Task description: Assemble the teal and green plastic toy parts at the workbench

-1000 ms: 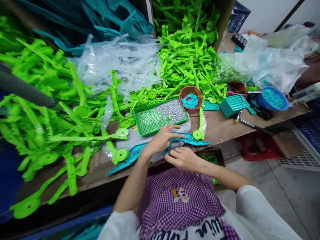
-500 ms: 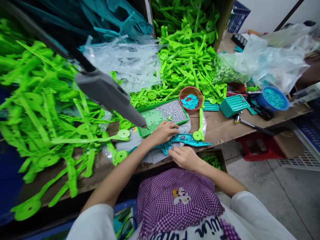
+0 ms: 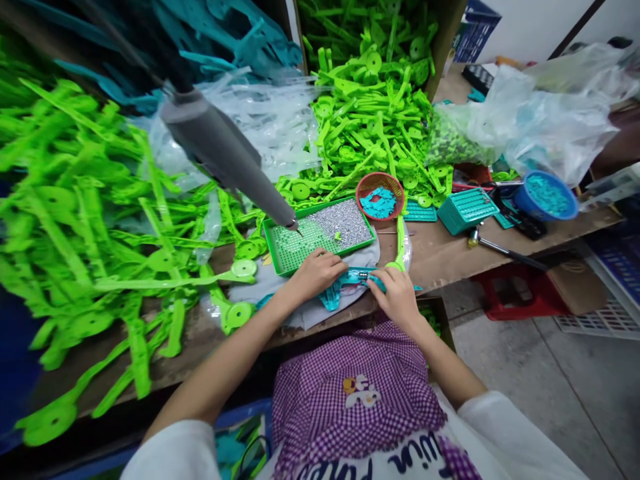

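My left hand and my right hand both press on a teal plastic part lying on a grey cloth at the bench's front edge. A small metal piece shows on the teal part between my hands. A grey hanging power screwdriver points its tip down at the green tray, just above my left hand. The tray holds silver screws on its right half. A long green plastic arm lies next to my right hand.
Heaps of bright green plastic arms cover the bench to the left and at the back. A red basket of teal bits, a teal basket, a blue bowl and clear bags stand at the right. A hammer lies near the edge.
The hanging screwdriver swung in from the left and its tip now sits over the tray. My right hand moved up onto the teal part. My left hand stayed on it.
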{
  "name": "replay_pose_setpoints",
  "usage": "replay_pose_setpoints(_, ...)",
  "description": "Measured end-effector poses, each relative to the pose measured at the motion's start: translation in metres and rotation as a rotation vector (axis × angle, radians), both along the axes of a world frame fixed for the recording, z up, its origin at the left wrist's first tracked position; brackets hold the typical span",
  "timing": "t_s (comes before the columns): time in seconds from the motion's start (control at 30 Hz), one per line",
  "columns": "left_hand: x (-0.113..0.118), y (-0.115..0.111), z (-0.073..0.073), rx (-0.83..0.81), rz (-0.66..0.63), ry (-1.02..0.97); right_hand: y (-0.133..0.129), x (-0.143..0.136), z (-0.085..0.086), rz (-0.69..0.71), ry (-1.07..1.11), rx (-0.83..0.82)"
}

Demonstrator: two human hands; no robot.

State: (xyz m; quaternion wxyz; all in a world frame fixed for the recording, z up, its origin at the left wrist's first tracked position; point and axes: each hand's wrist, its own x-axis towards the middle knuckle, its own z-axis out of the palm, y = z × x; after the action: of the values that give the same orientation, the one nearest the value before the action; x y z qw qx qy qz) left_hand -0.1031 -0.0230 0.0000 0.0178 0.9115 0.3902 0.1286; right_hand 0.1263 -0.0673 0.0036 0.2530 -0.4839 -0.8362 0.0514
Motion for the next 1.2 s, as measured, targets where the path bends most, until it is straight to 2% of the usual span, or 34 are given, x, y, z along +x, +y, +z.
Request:
replay_pose_setpoints(0.1, -0.002, -0.006, -0.005, 0.042, 0.025, -0.018, 0.012, 0.006, -0.003, -0.01, -0.145, -0.015)
replay_pose_setpoints(0.17, 0.0, -0.008, -0.008, 0.057, 0.052, -0.029, 0.013, 0.006, -0.005, -0.008, -0.147, -0.009)
replay_pose_setpoints(0.33, 0.006, -0.01, -0.013, 0.057, 0.118, -0.049, -0.005, 0.001, -0.006, 0.055, 0.002, -0.038)
replay_pose_setpoints(0.5, 0.005, -0.014, -0.016, 0.02, 0.153, -0.057, -0.021, -0.01, -0.008, 0.114, 0.036, -0.075)
replay_pose_setpoints(0.73, 0.001, -0.022, -0.017, -0.029, 0.158, -0.109, -0.033, -0.017, -0.015, 0.384, 0.07, 0.03)
replay_pose_setpoints(0.9, 0.001, -0.02, -0.011, -0.128, 0.113, -0.035, -0.029, -0.026, -0.021, 0.406, 0.013, 0.071)
replay_pose_setpoints(1.0, -0.001, -0.018, -0.009, -0.197, 0.095, -0.058, -0.019, -0.031, -0.012, 0.369, 0.108, -0.048)
replay_pose_setpoints(1.13, -0.006, -0.017, -0.009, -0.29, 0.071, -0.206, 0.01, -0.035, 0.012, 0.19, 0.227, -0.32)
replay_pose_setpoints(1.2, -0.009, -0.018, -0.007, -0.337, 0.07, -0.29, 0.026, -0.039, 0.022, 0.144, 0.24, -0.437)
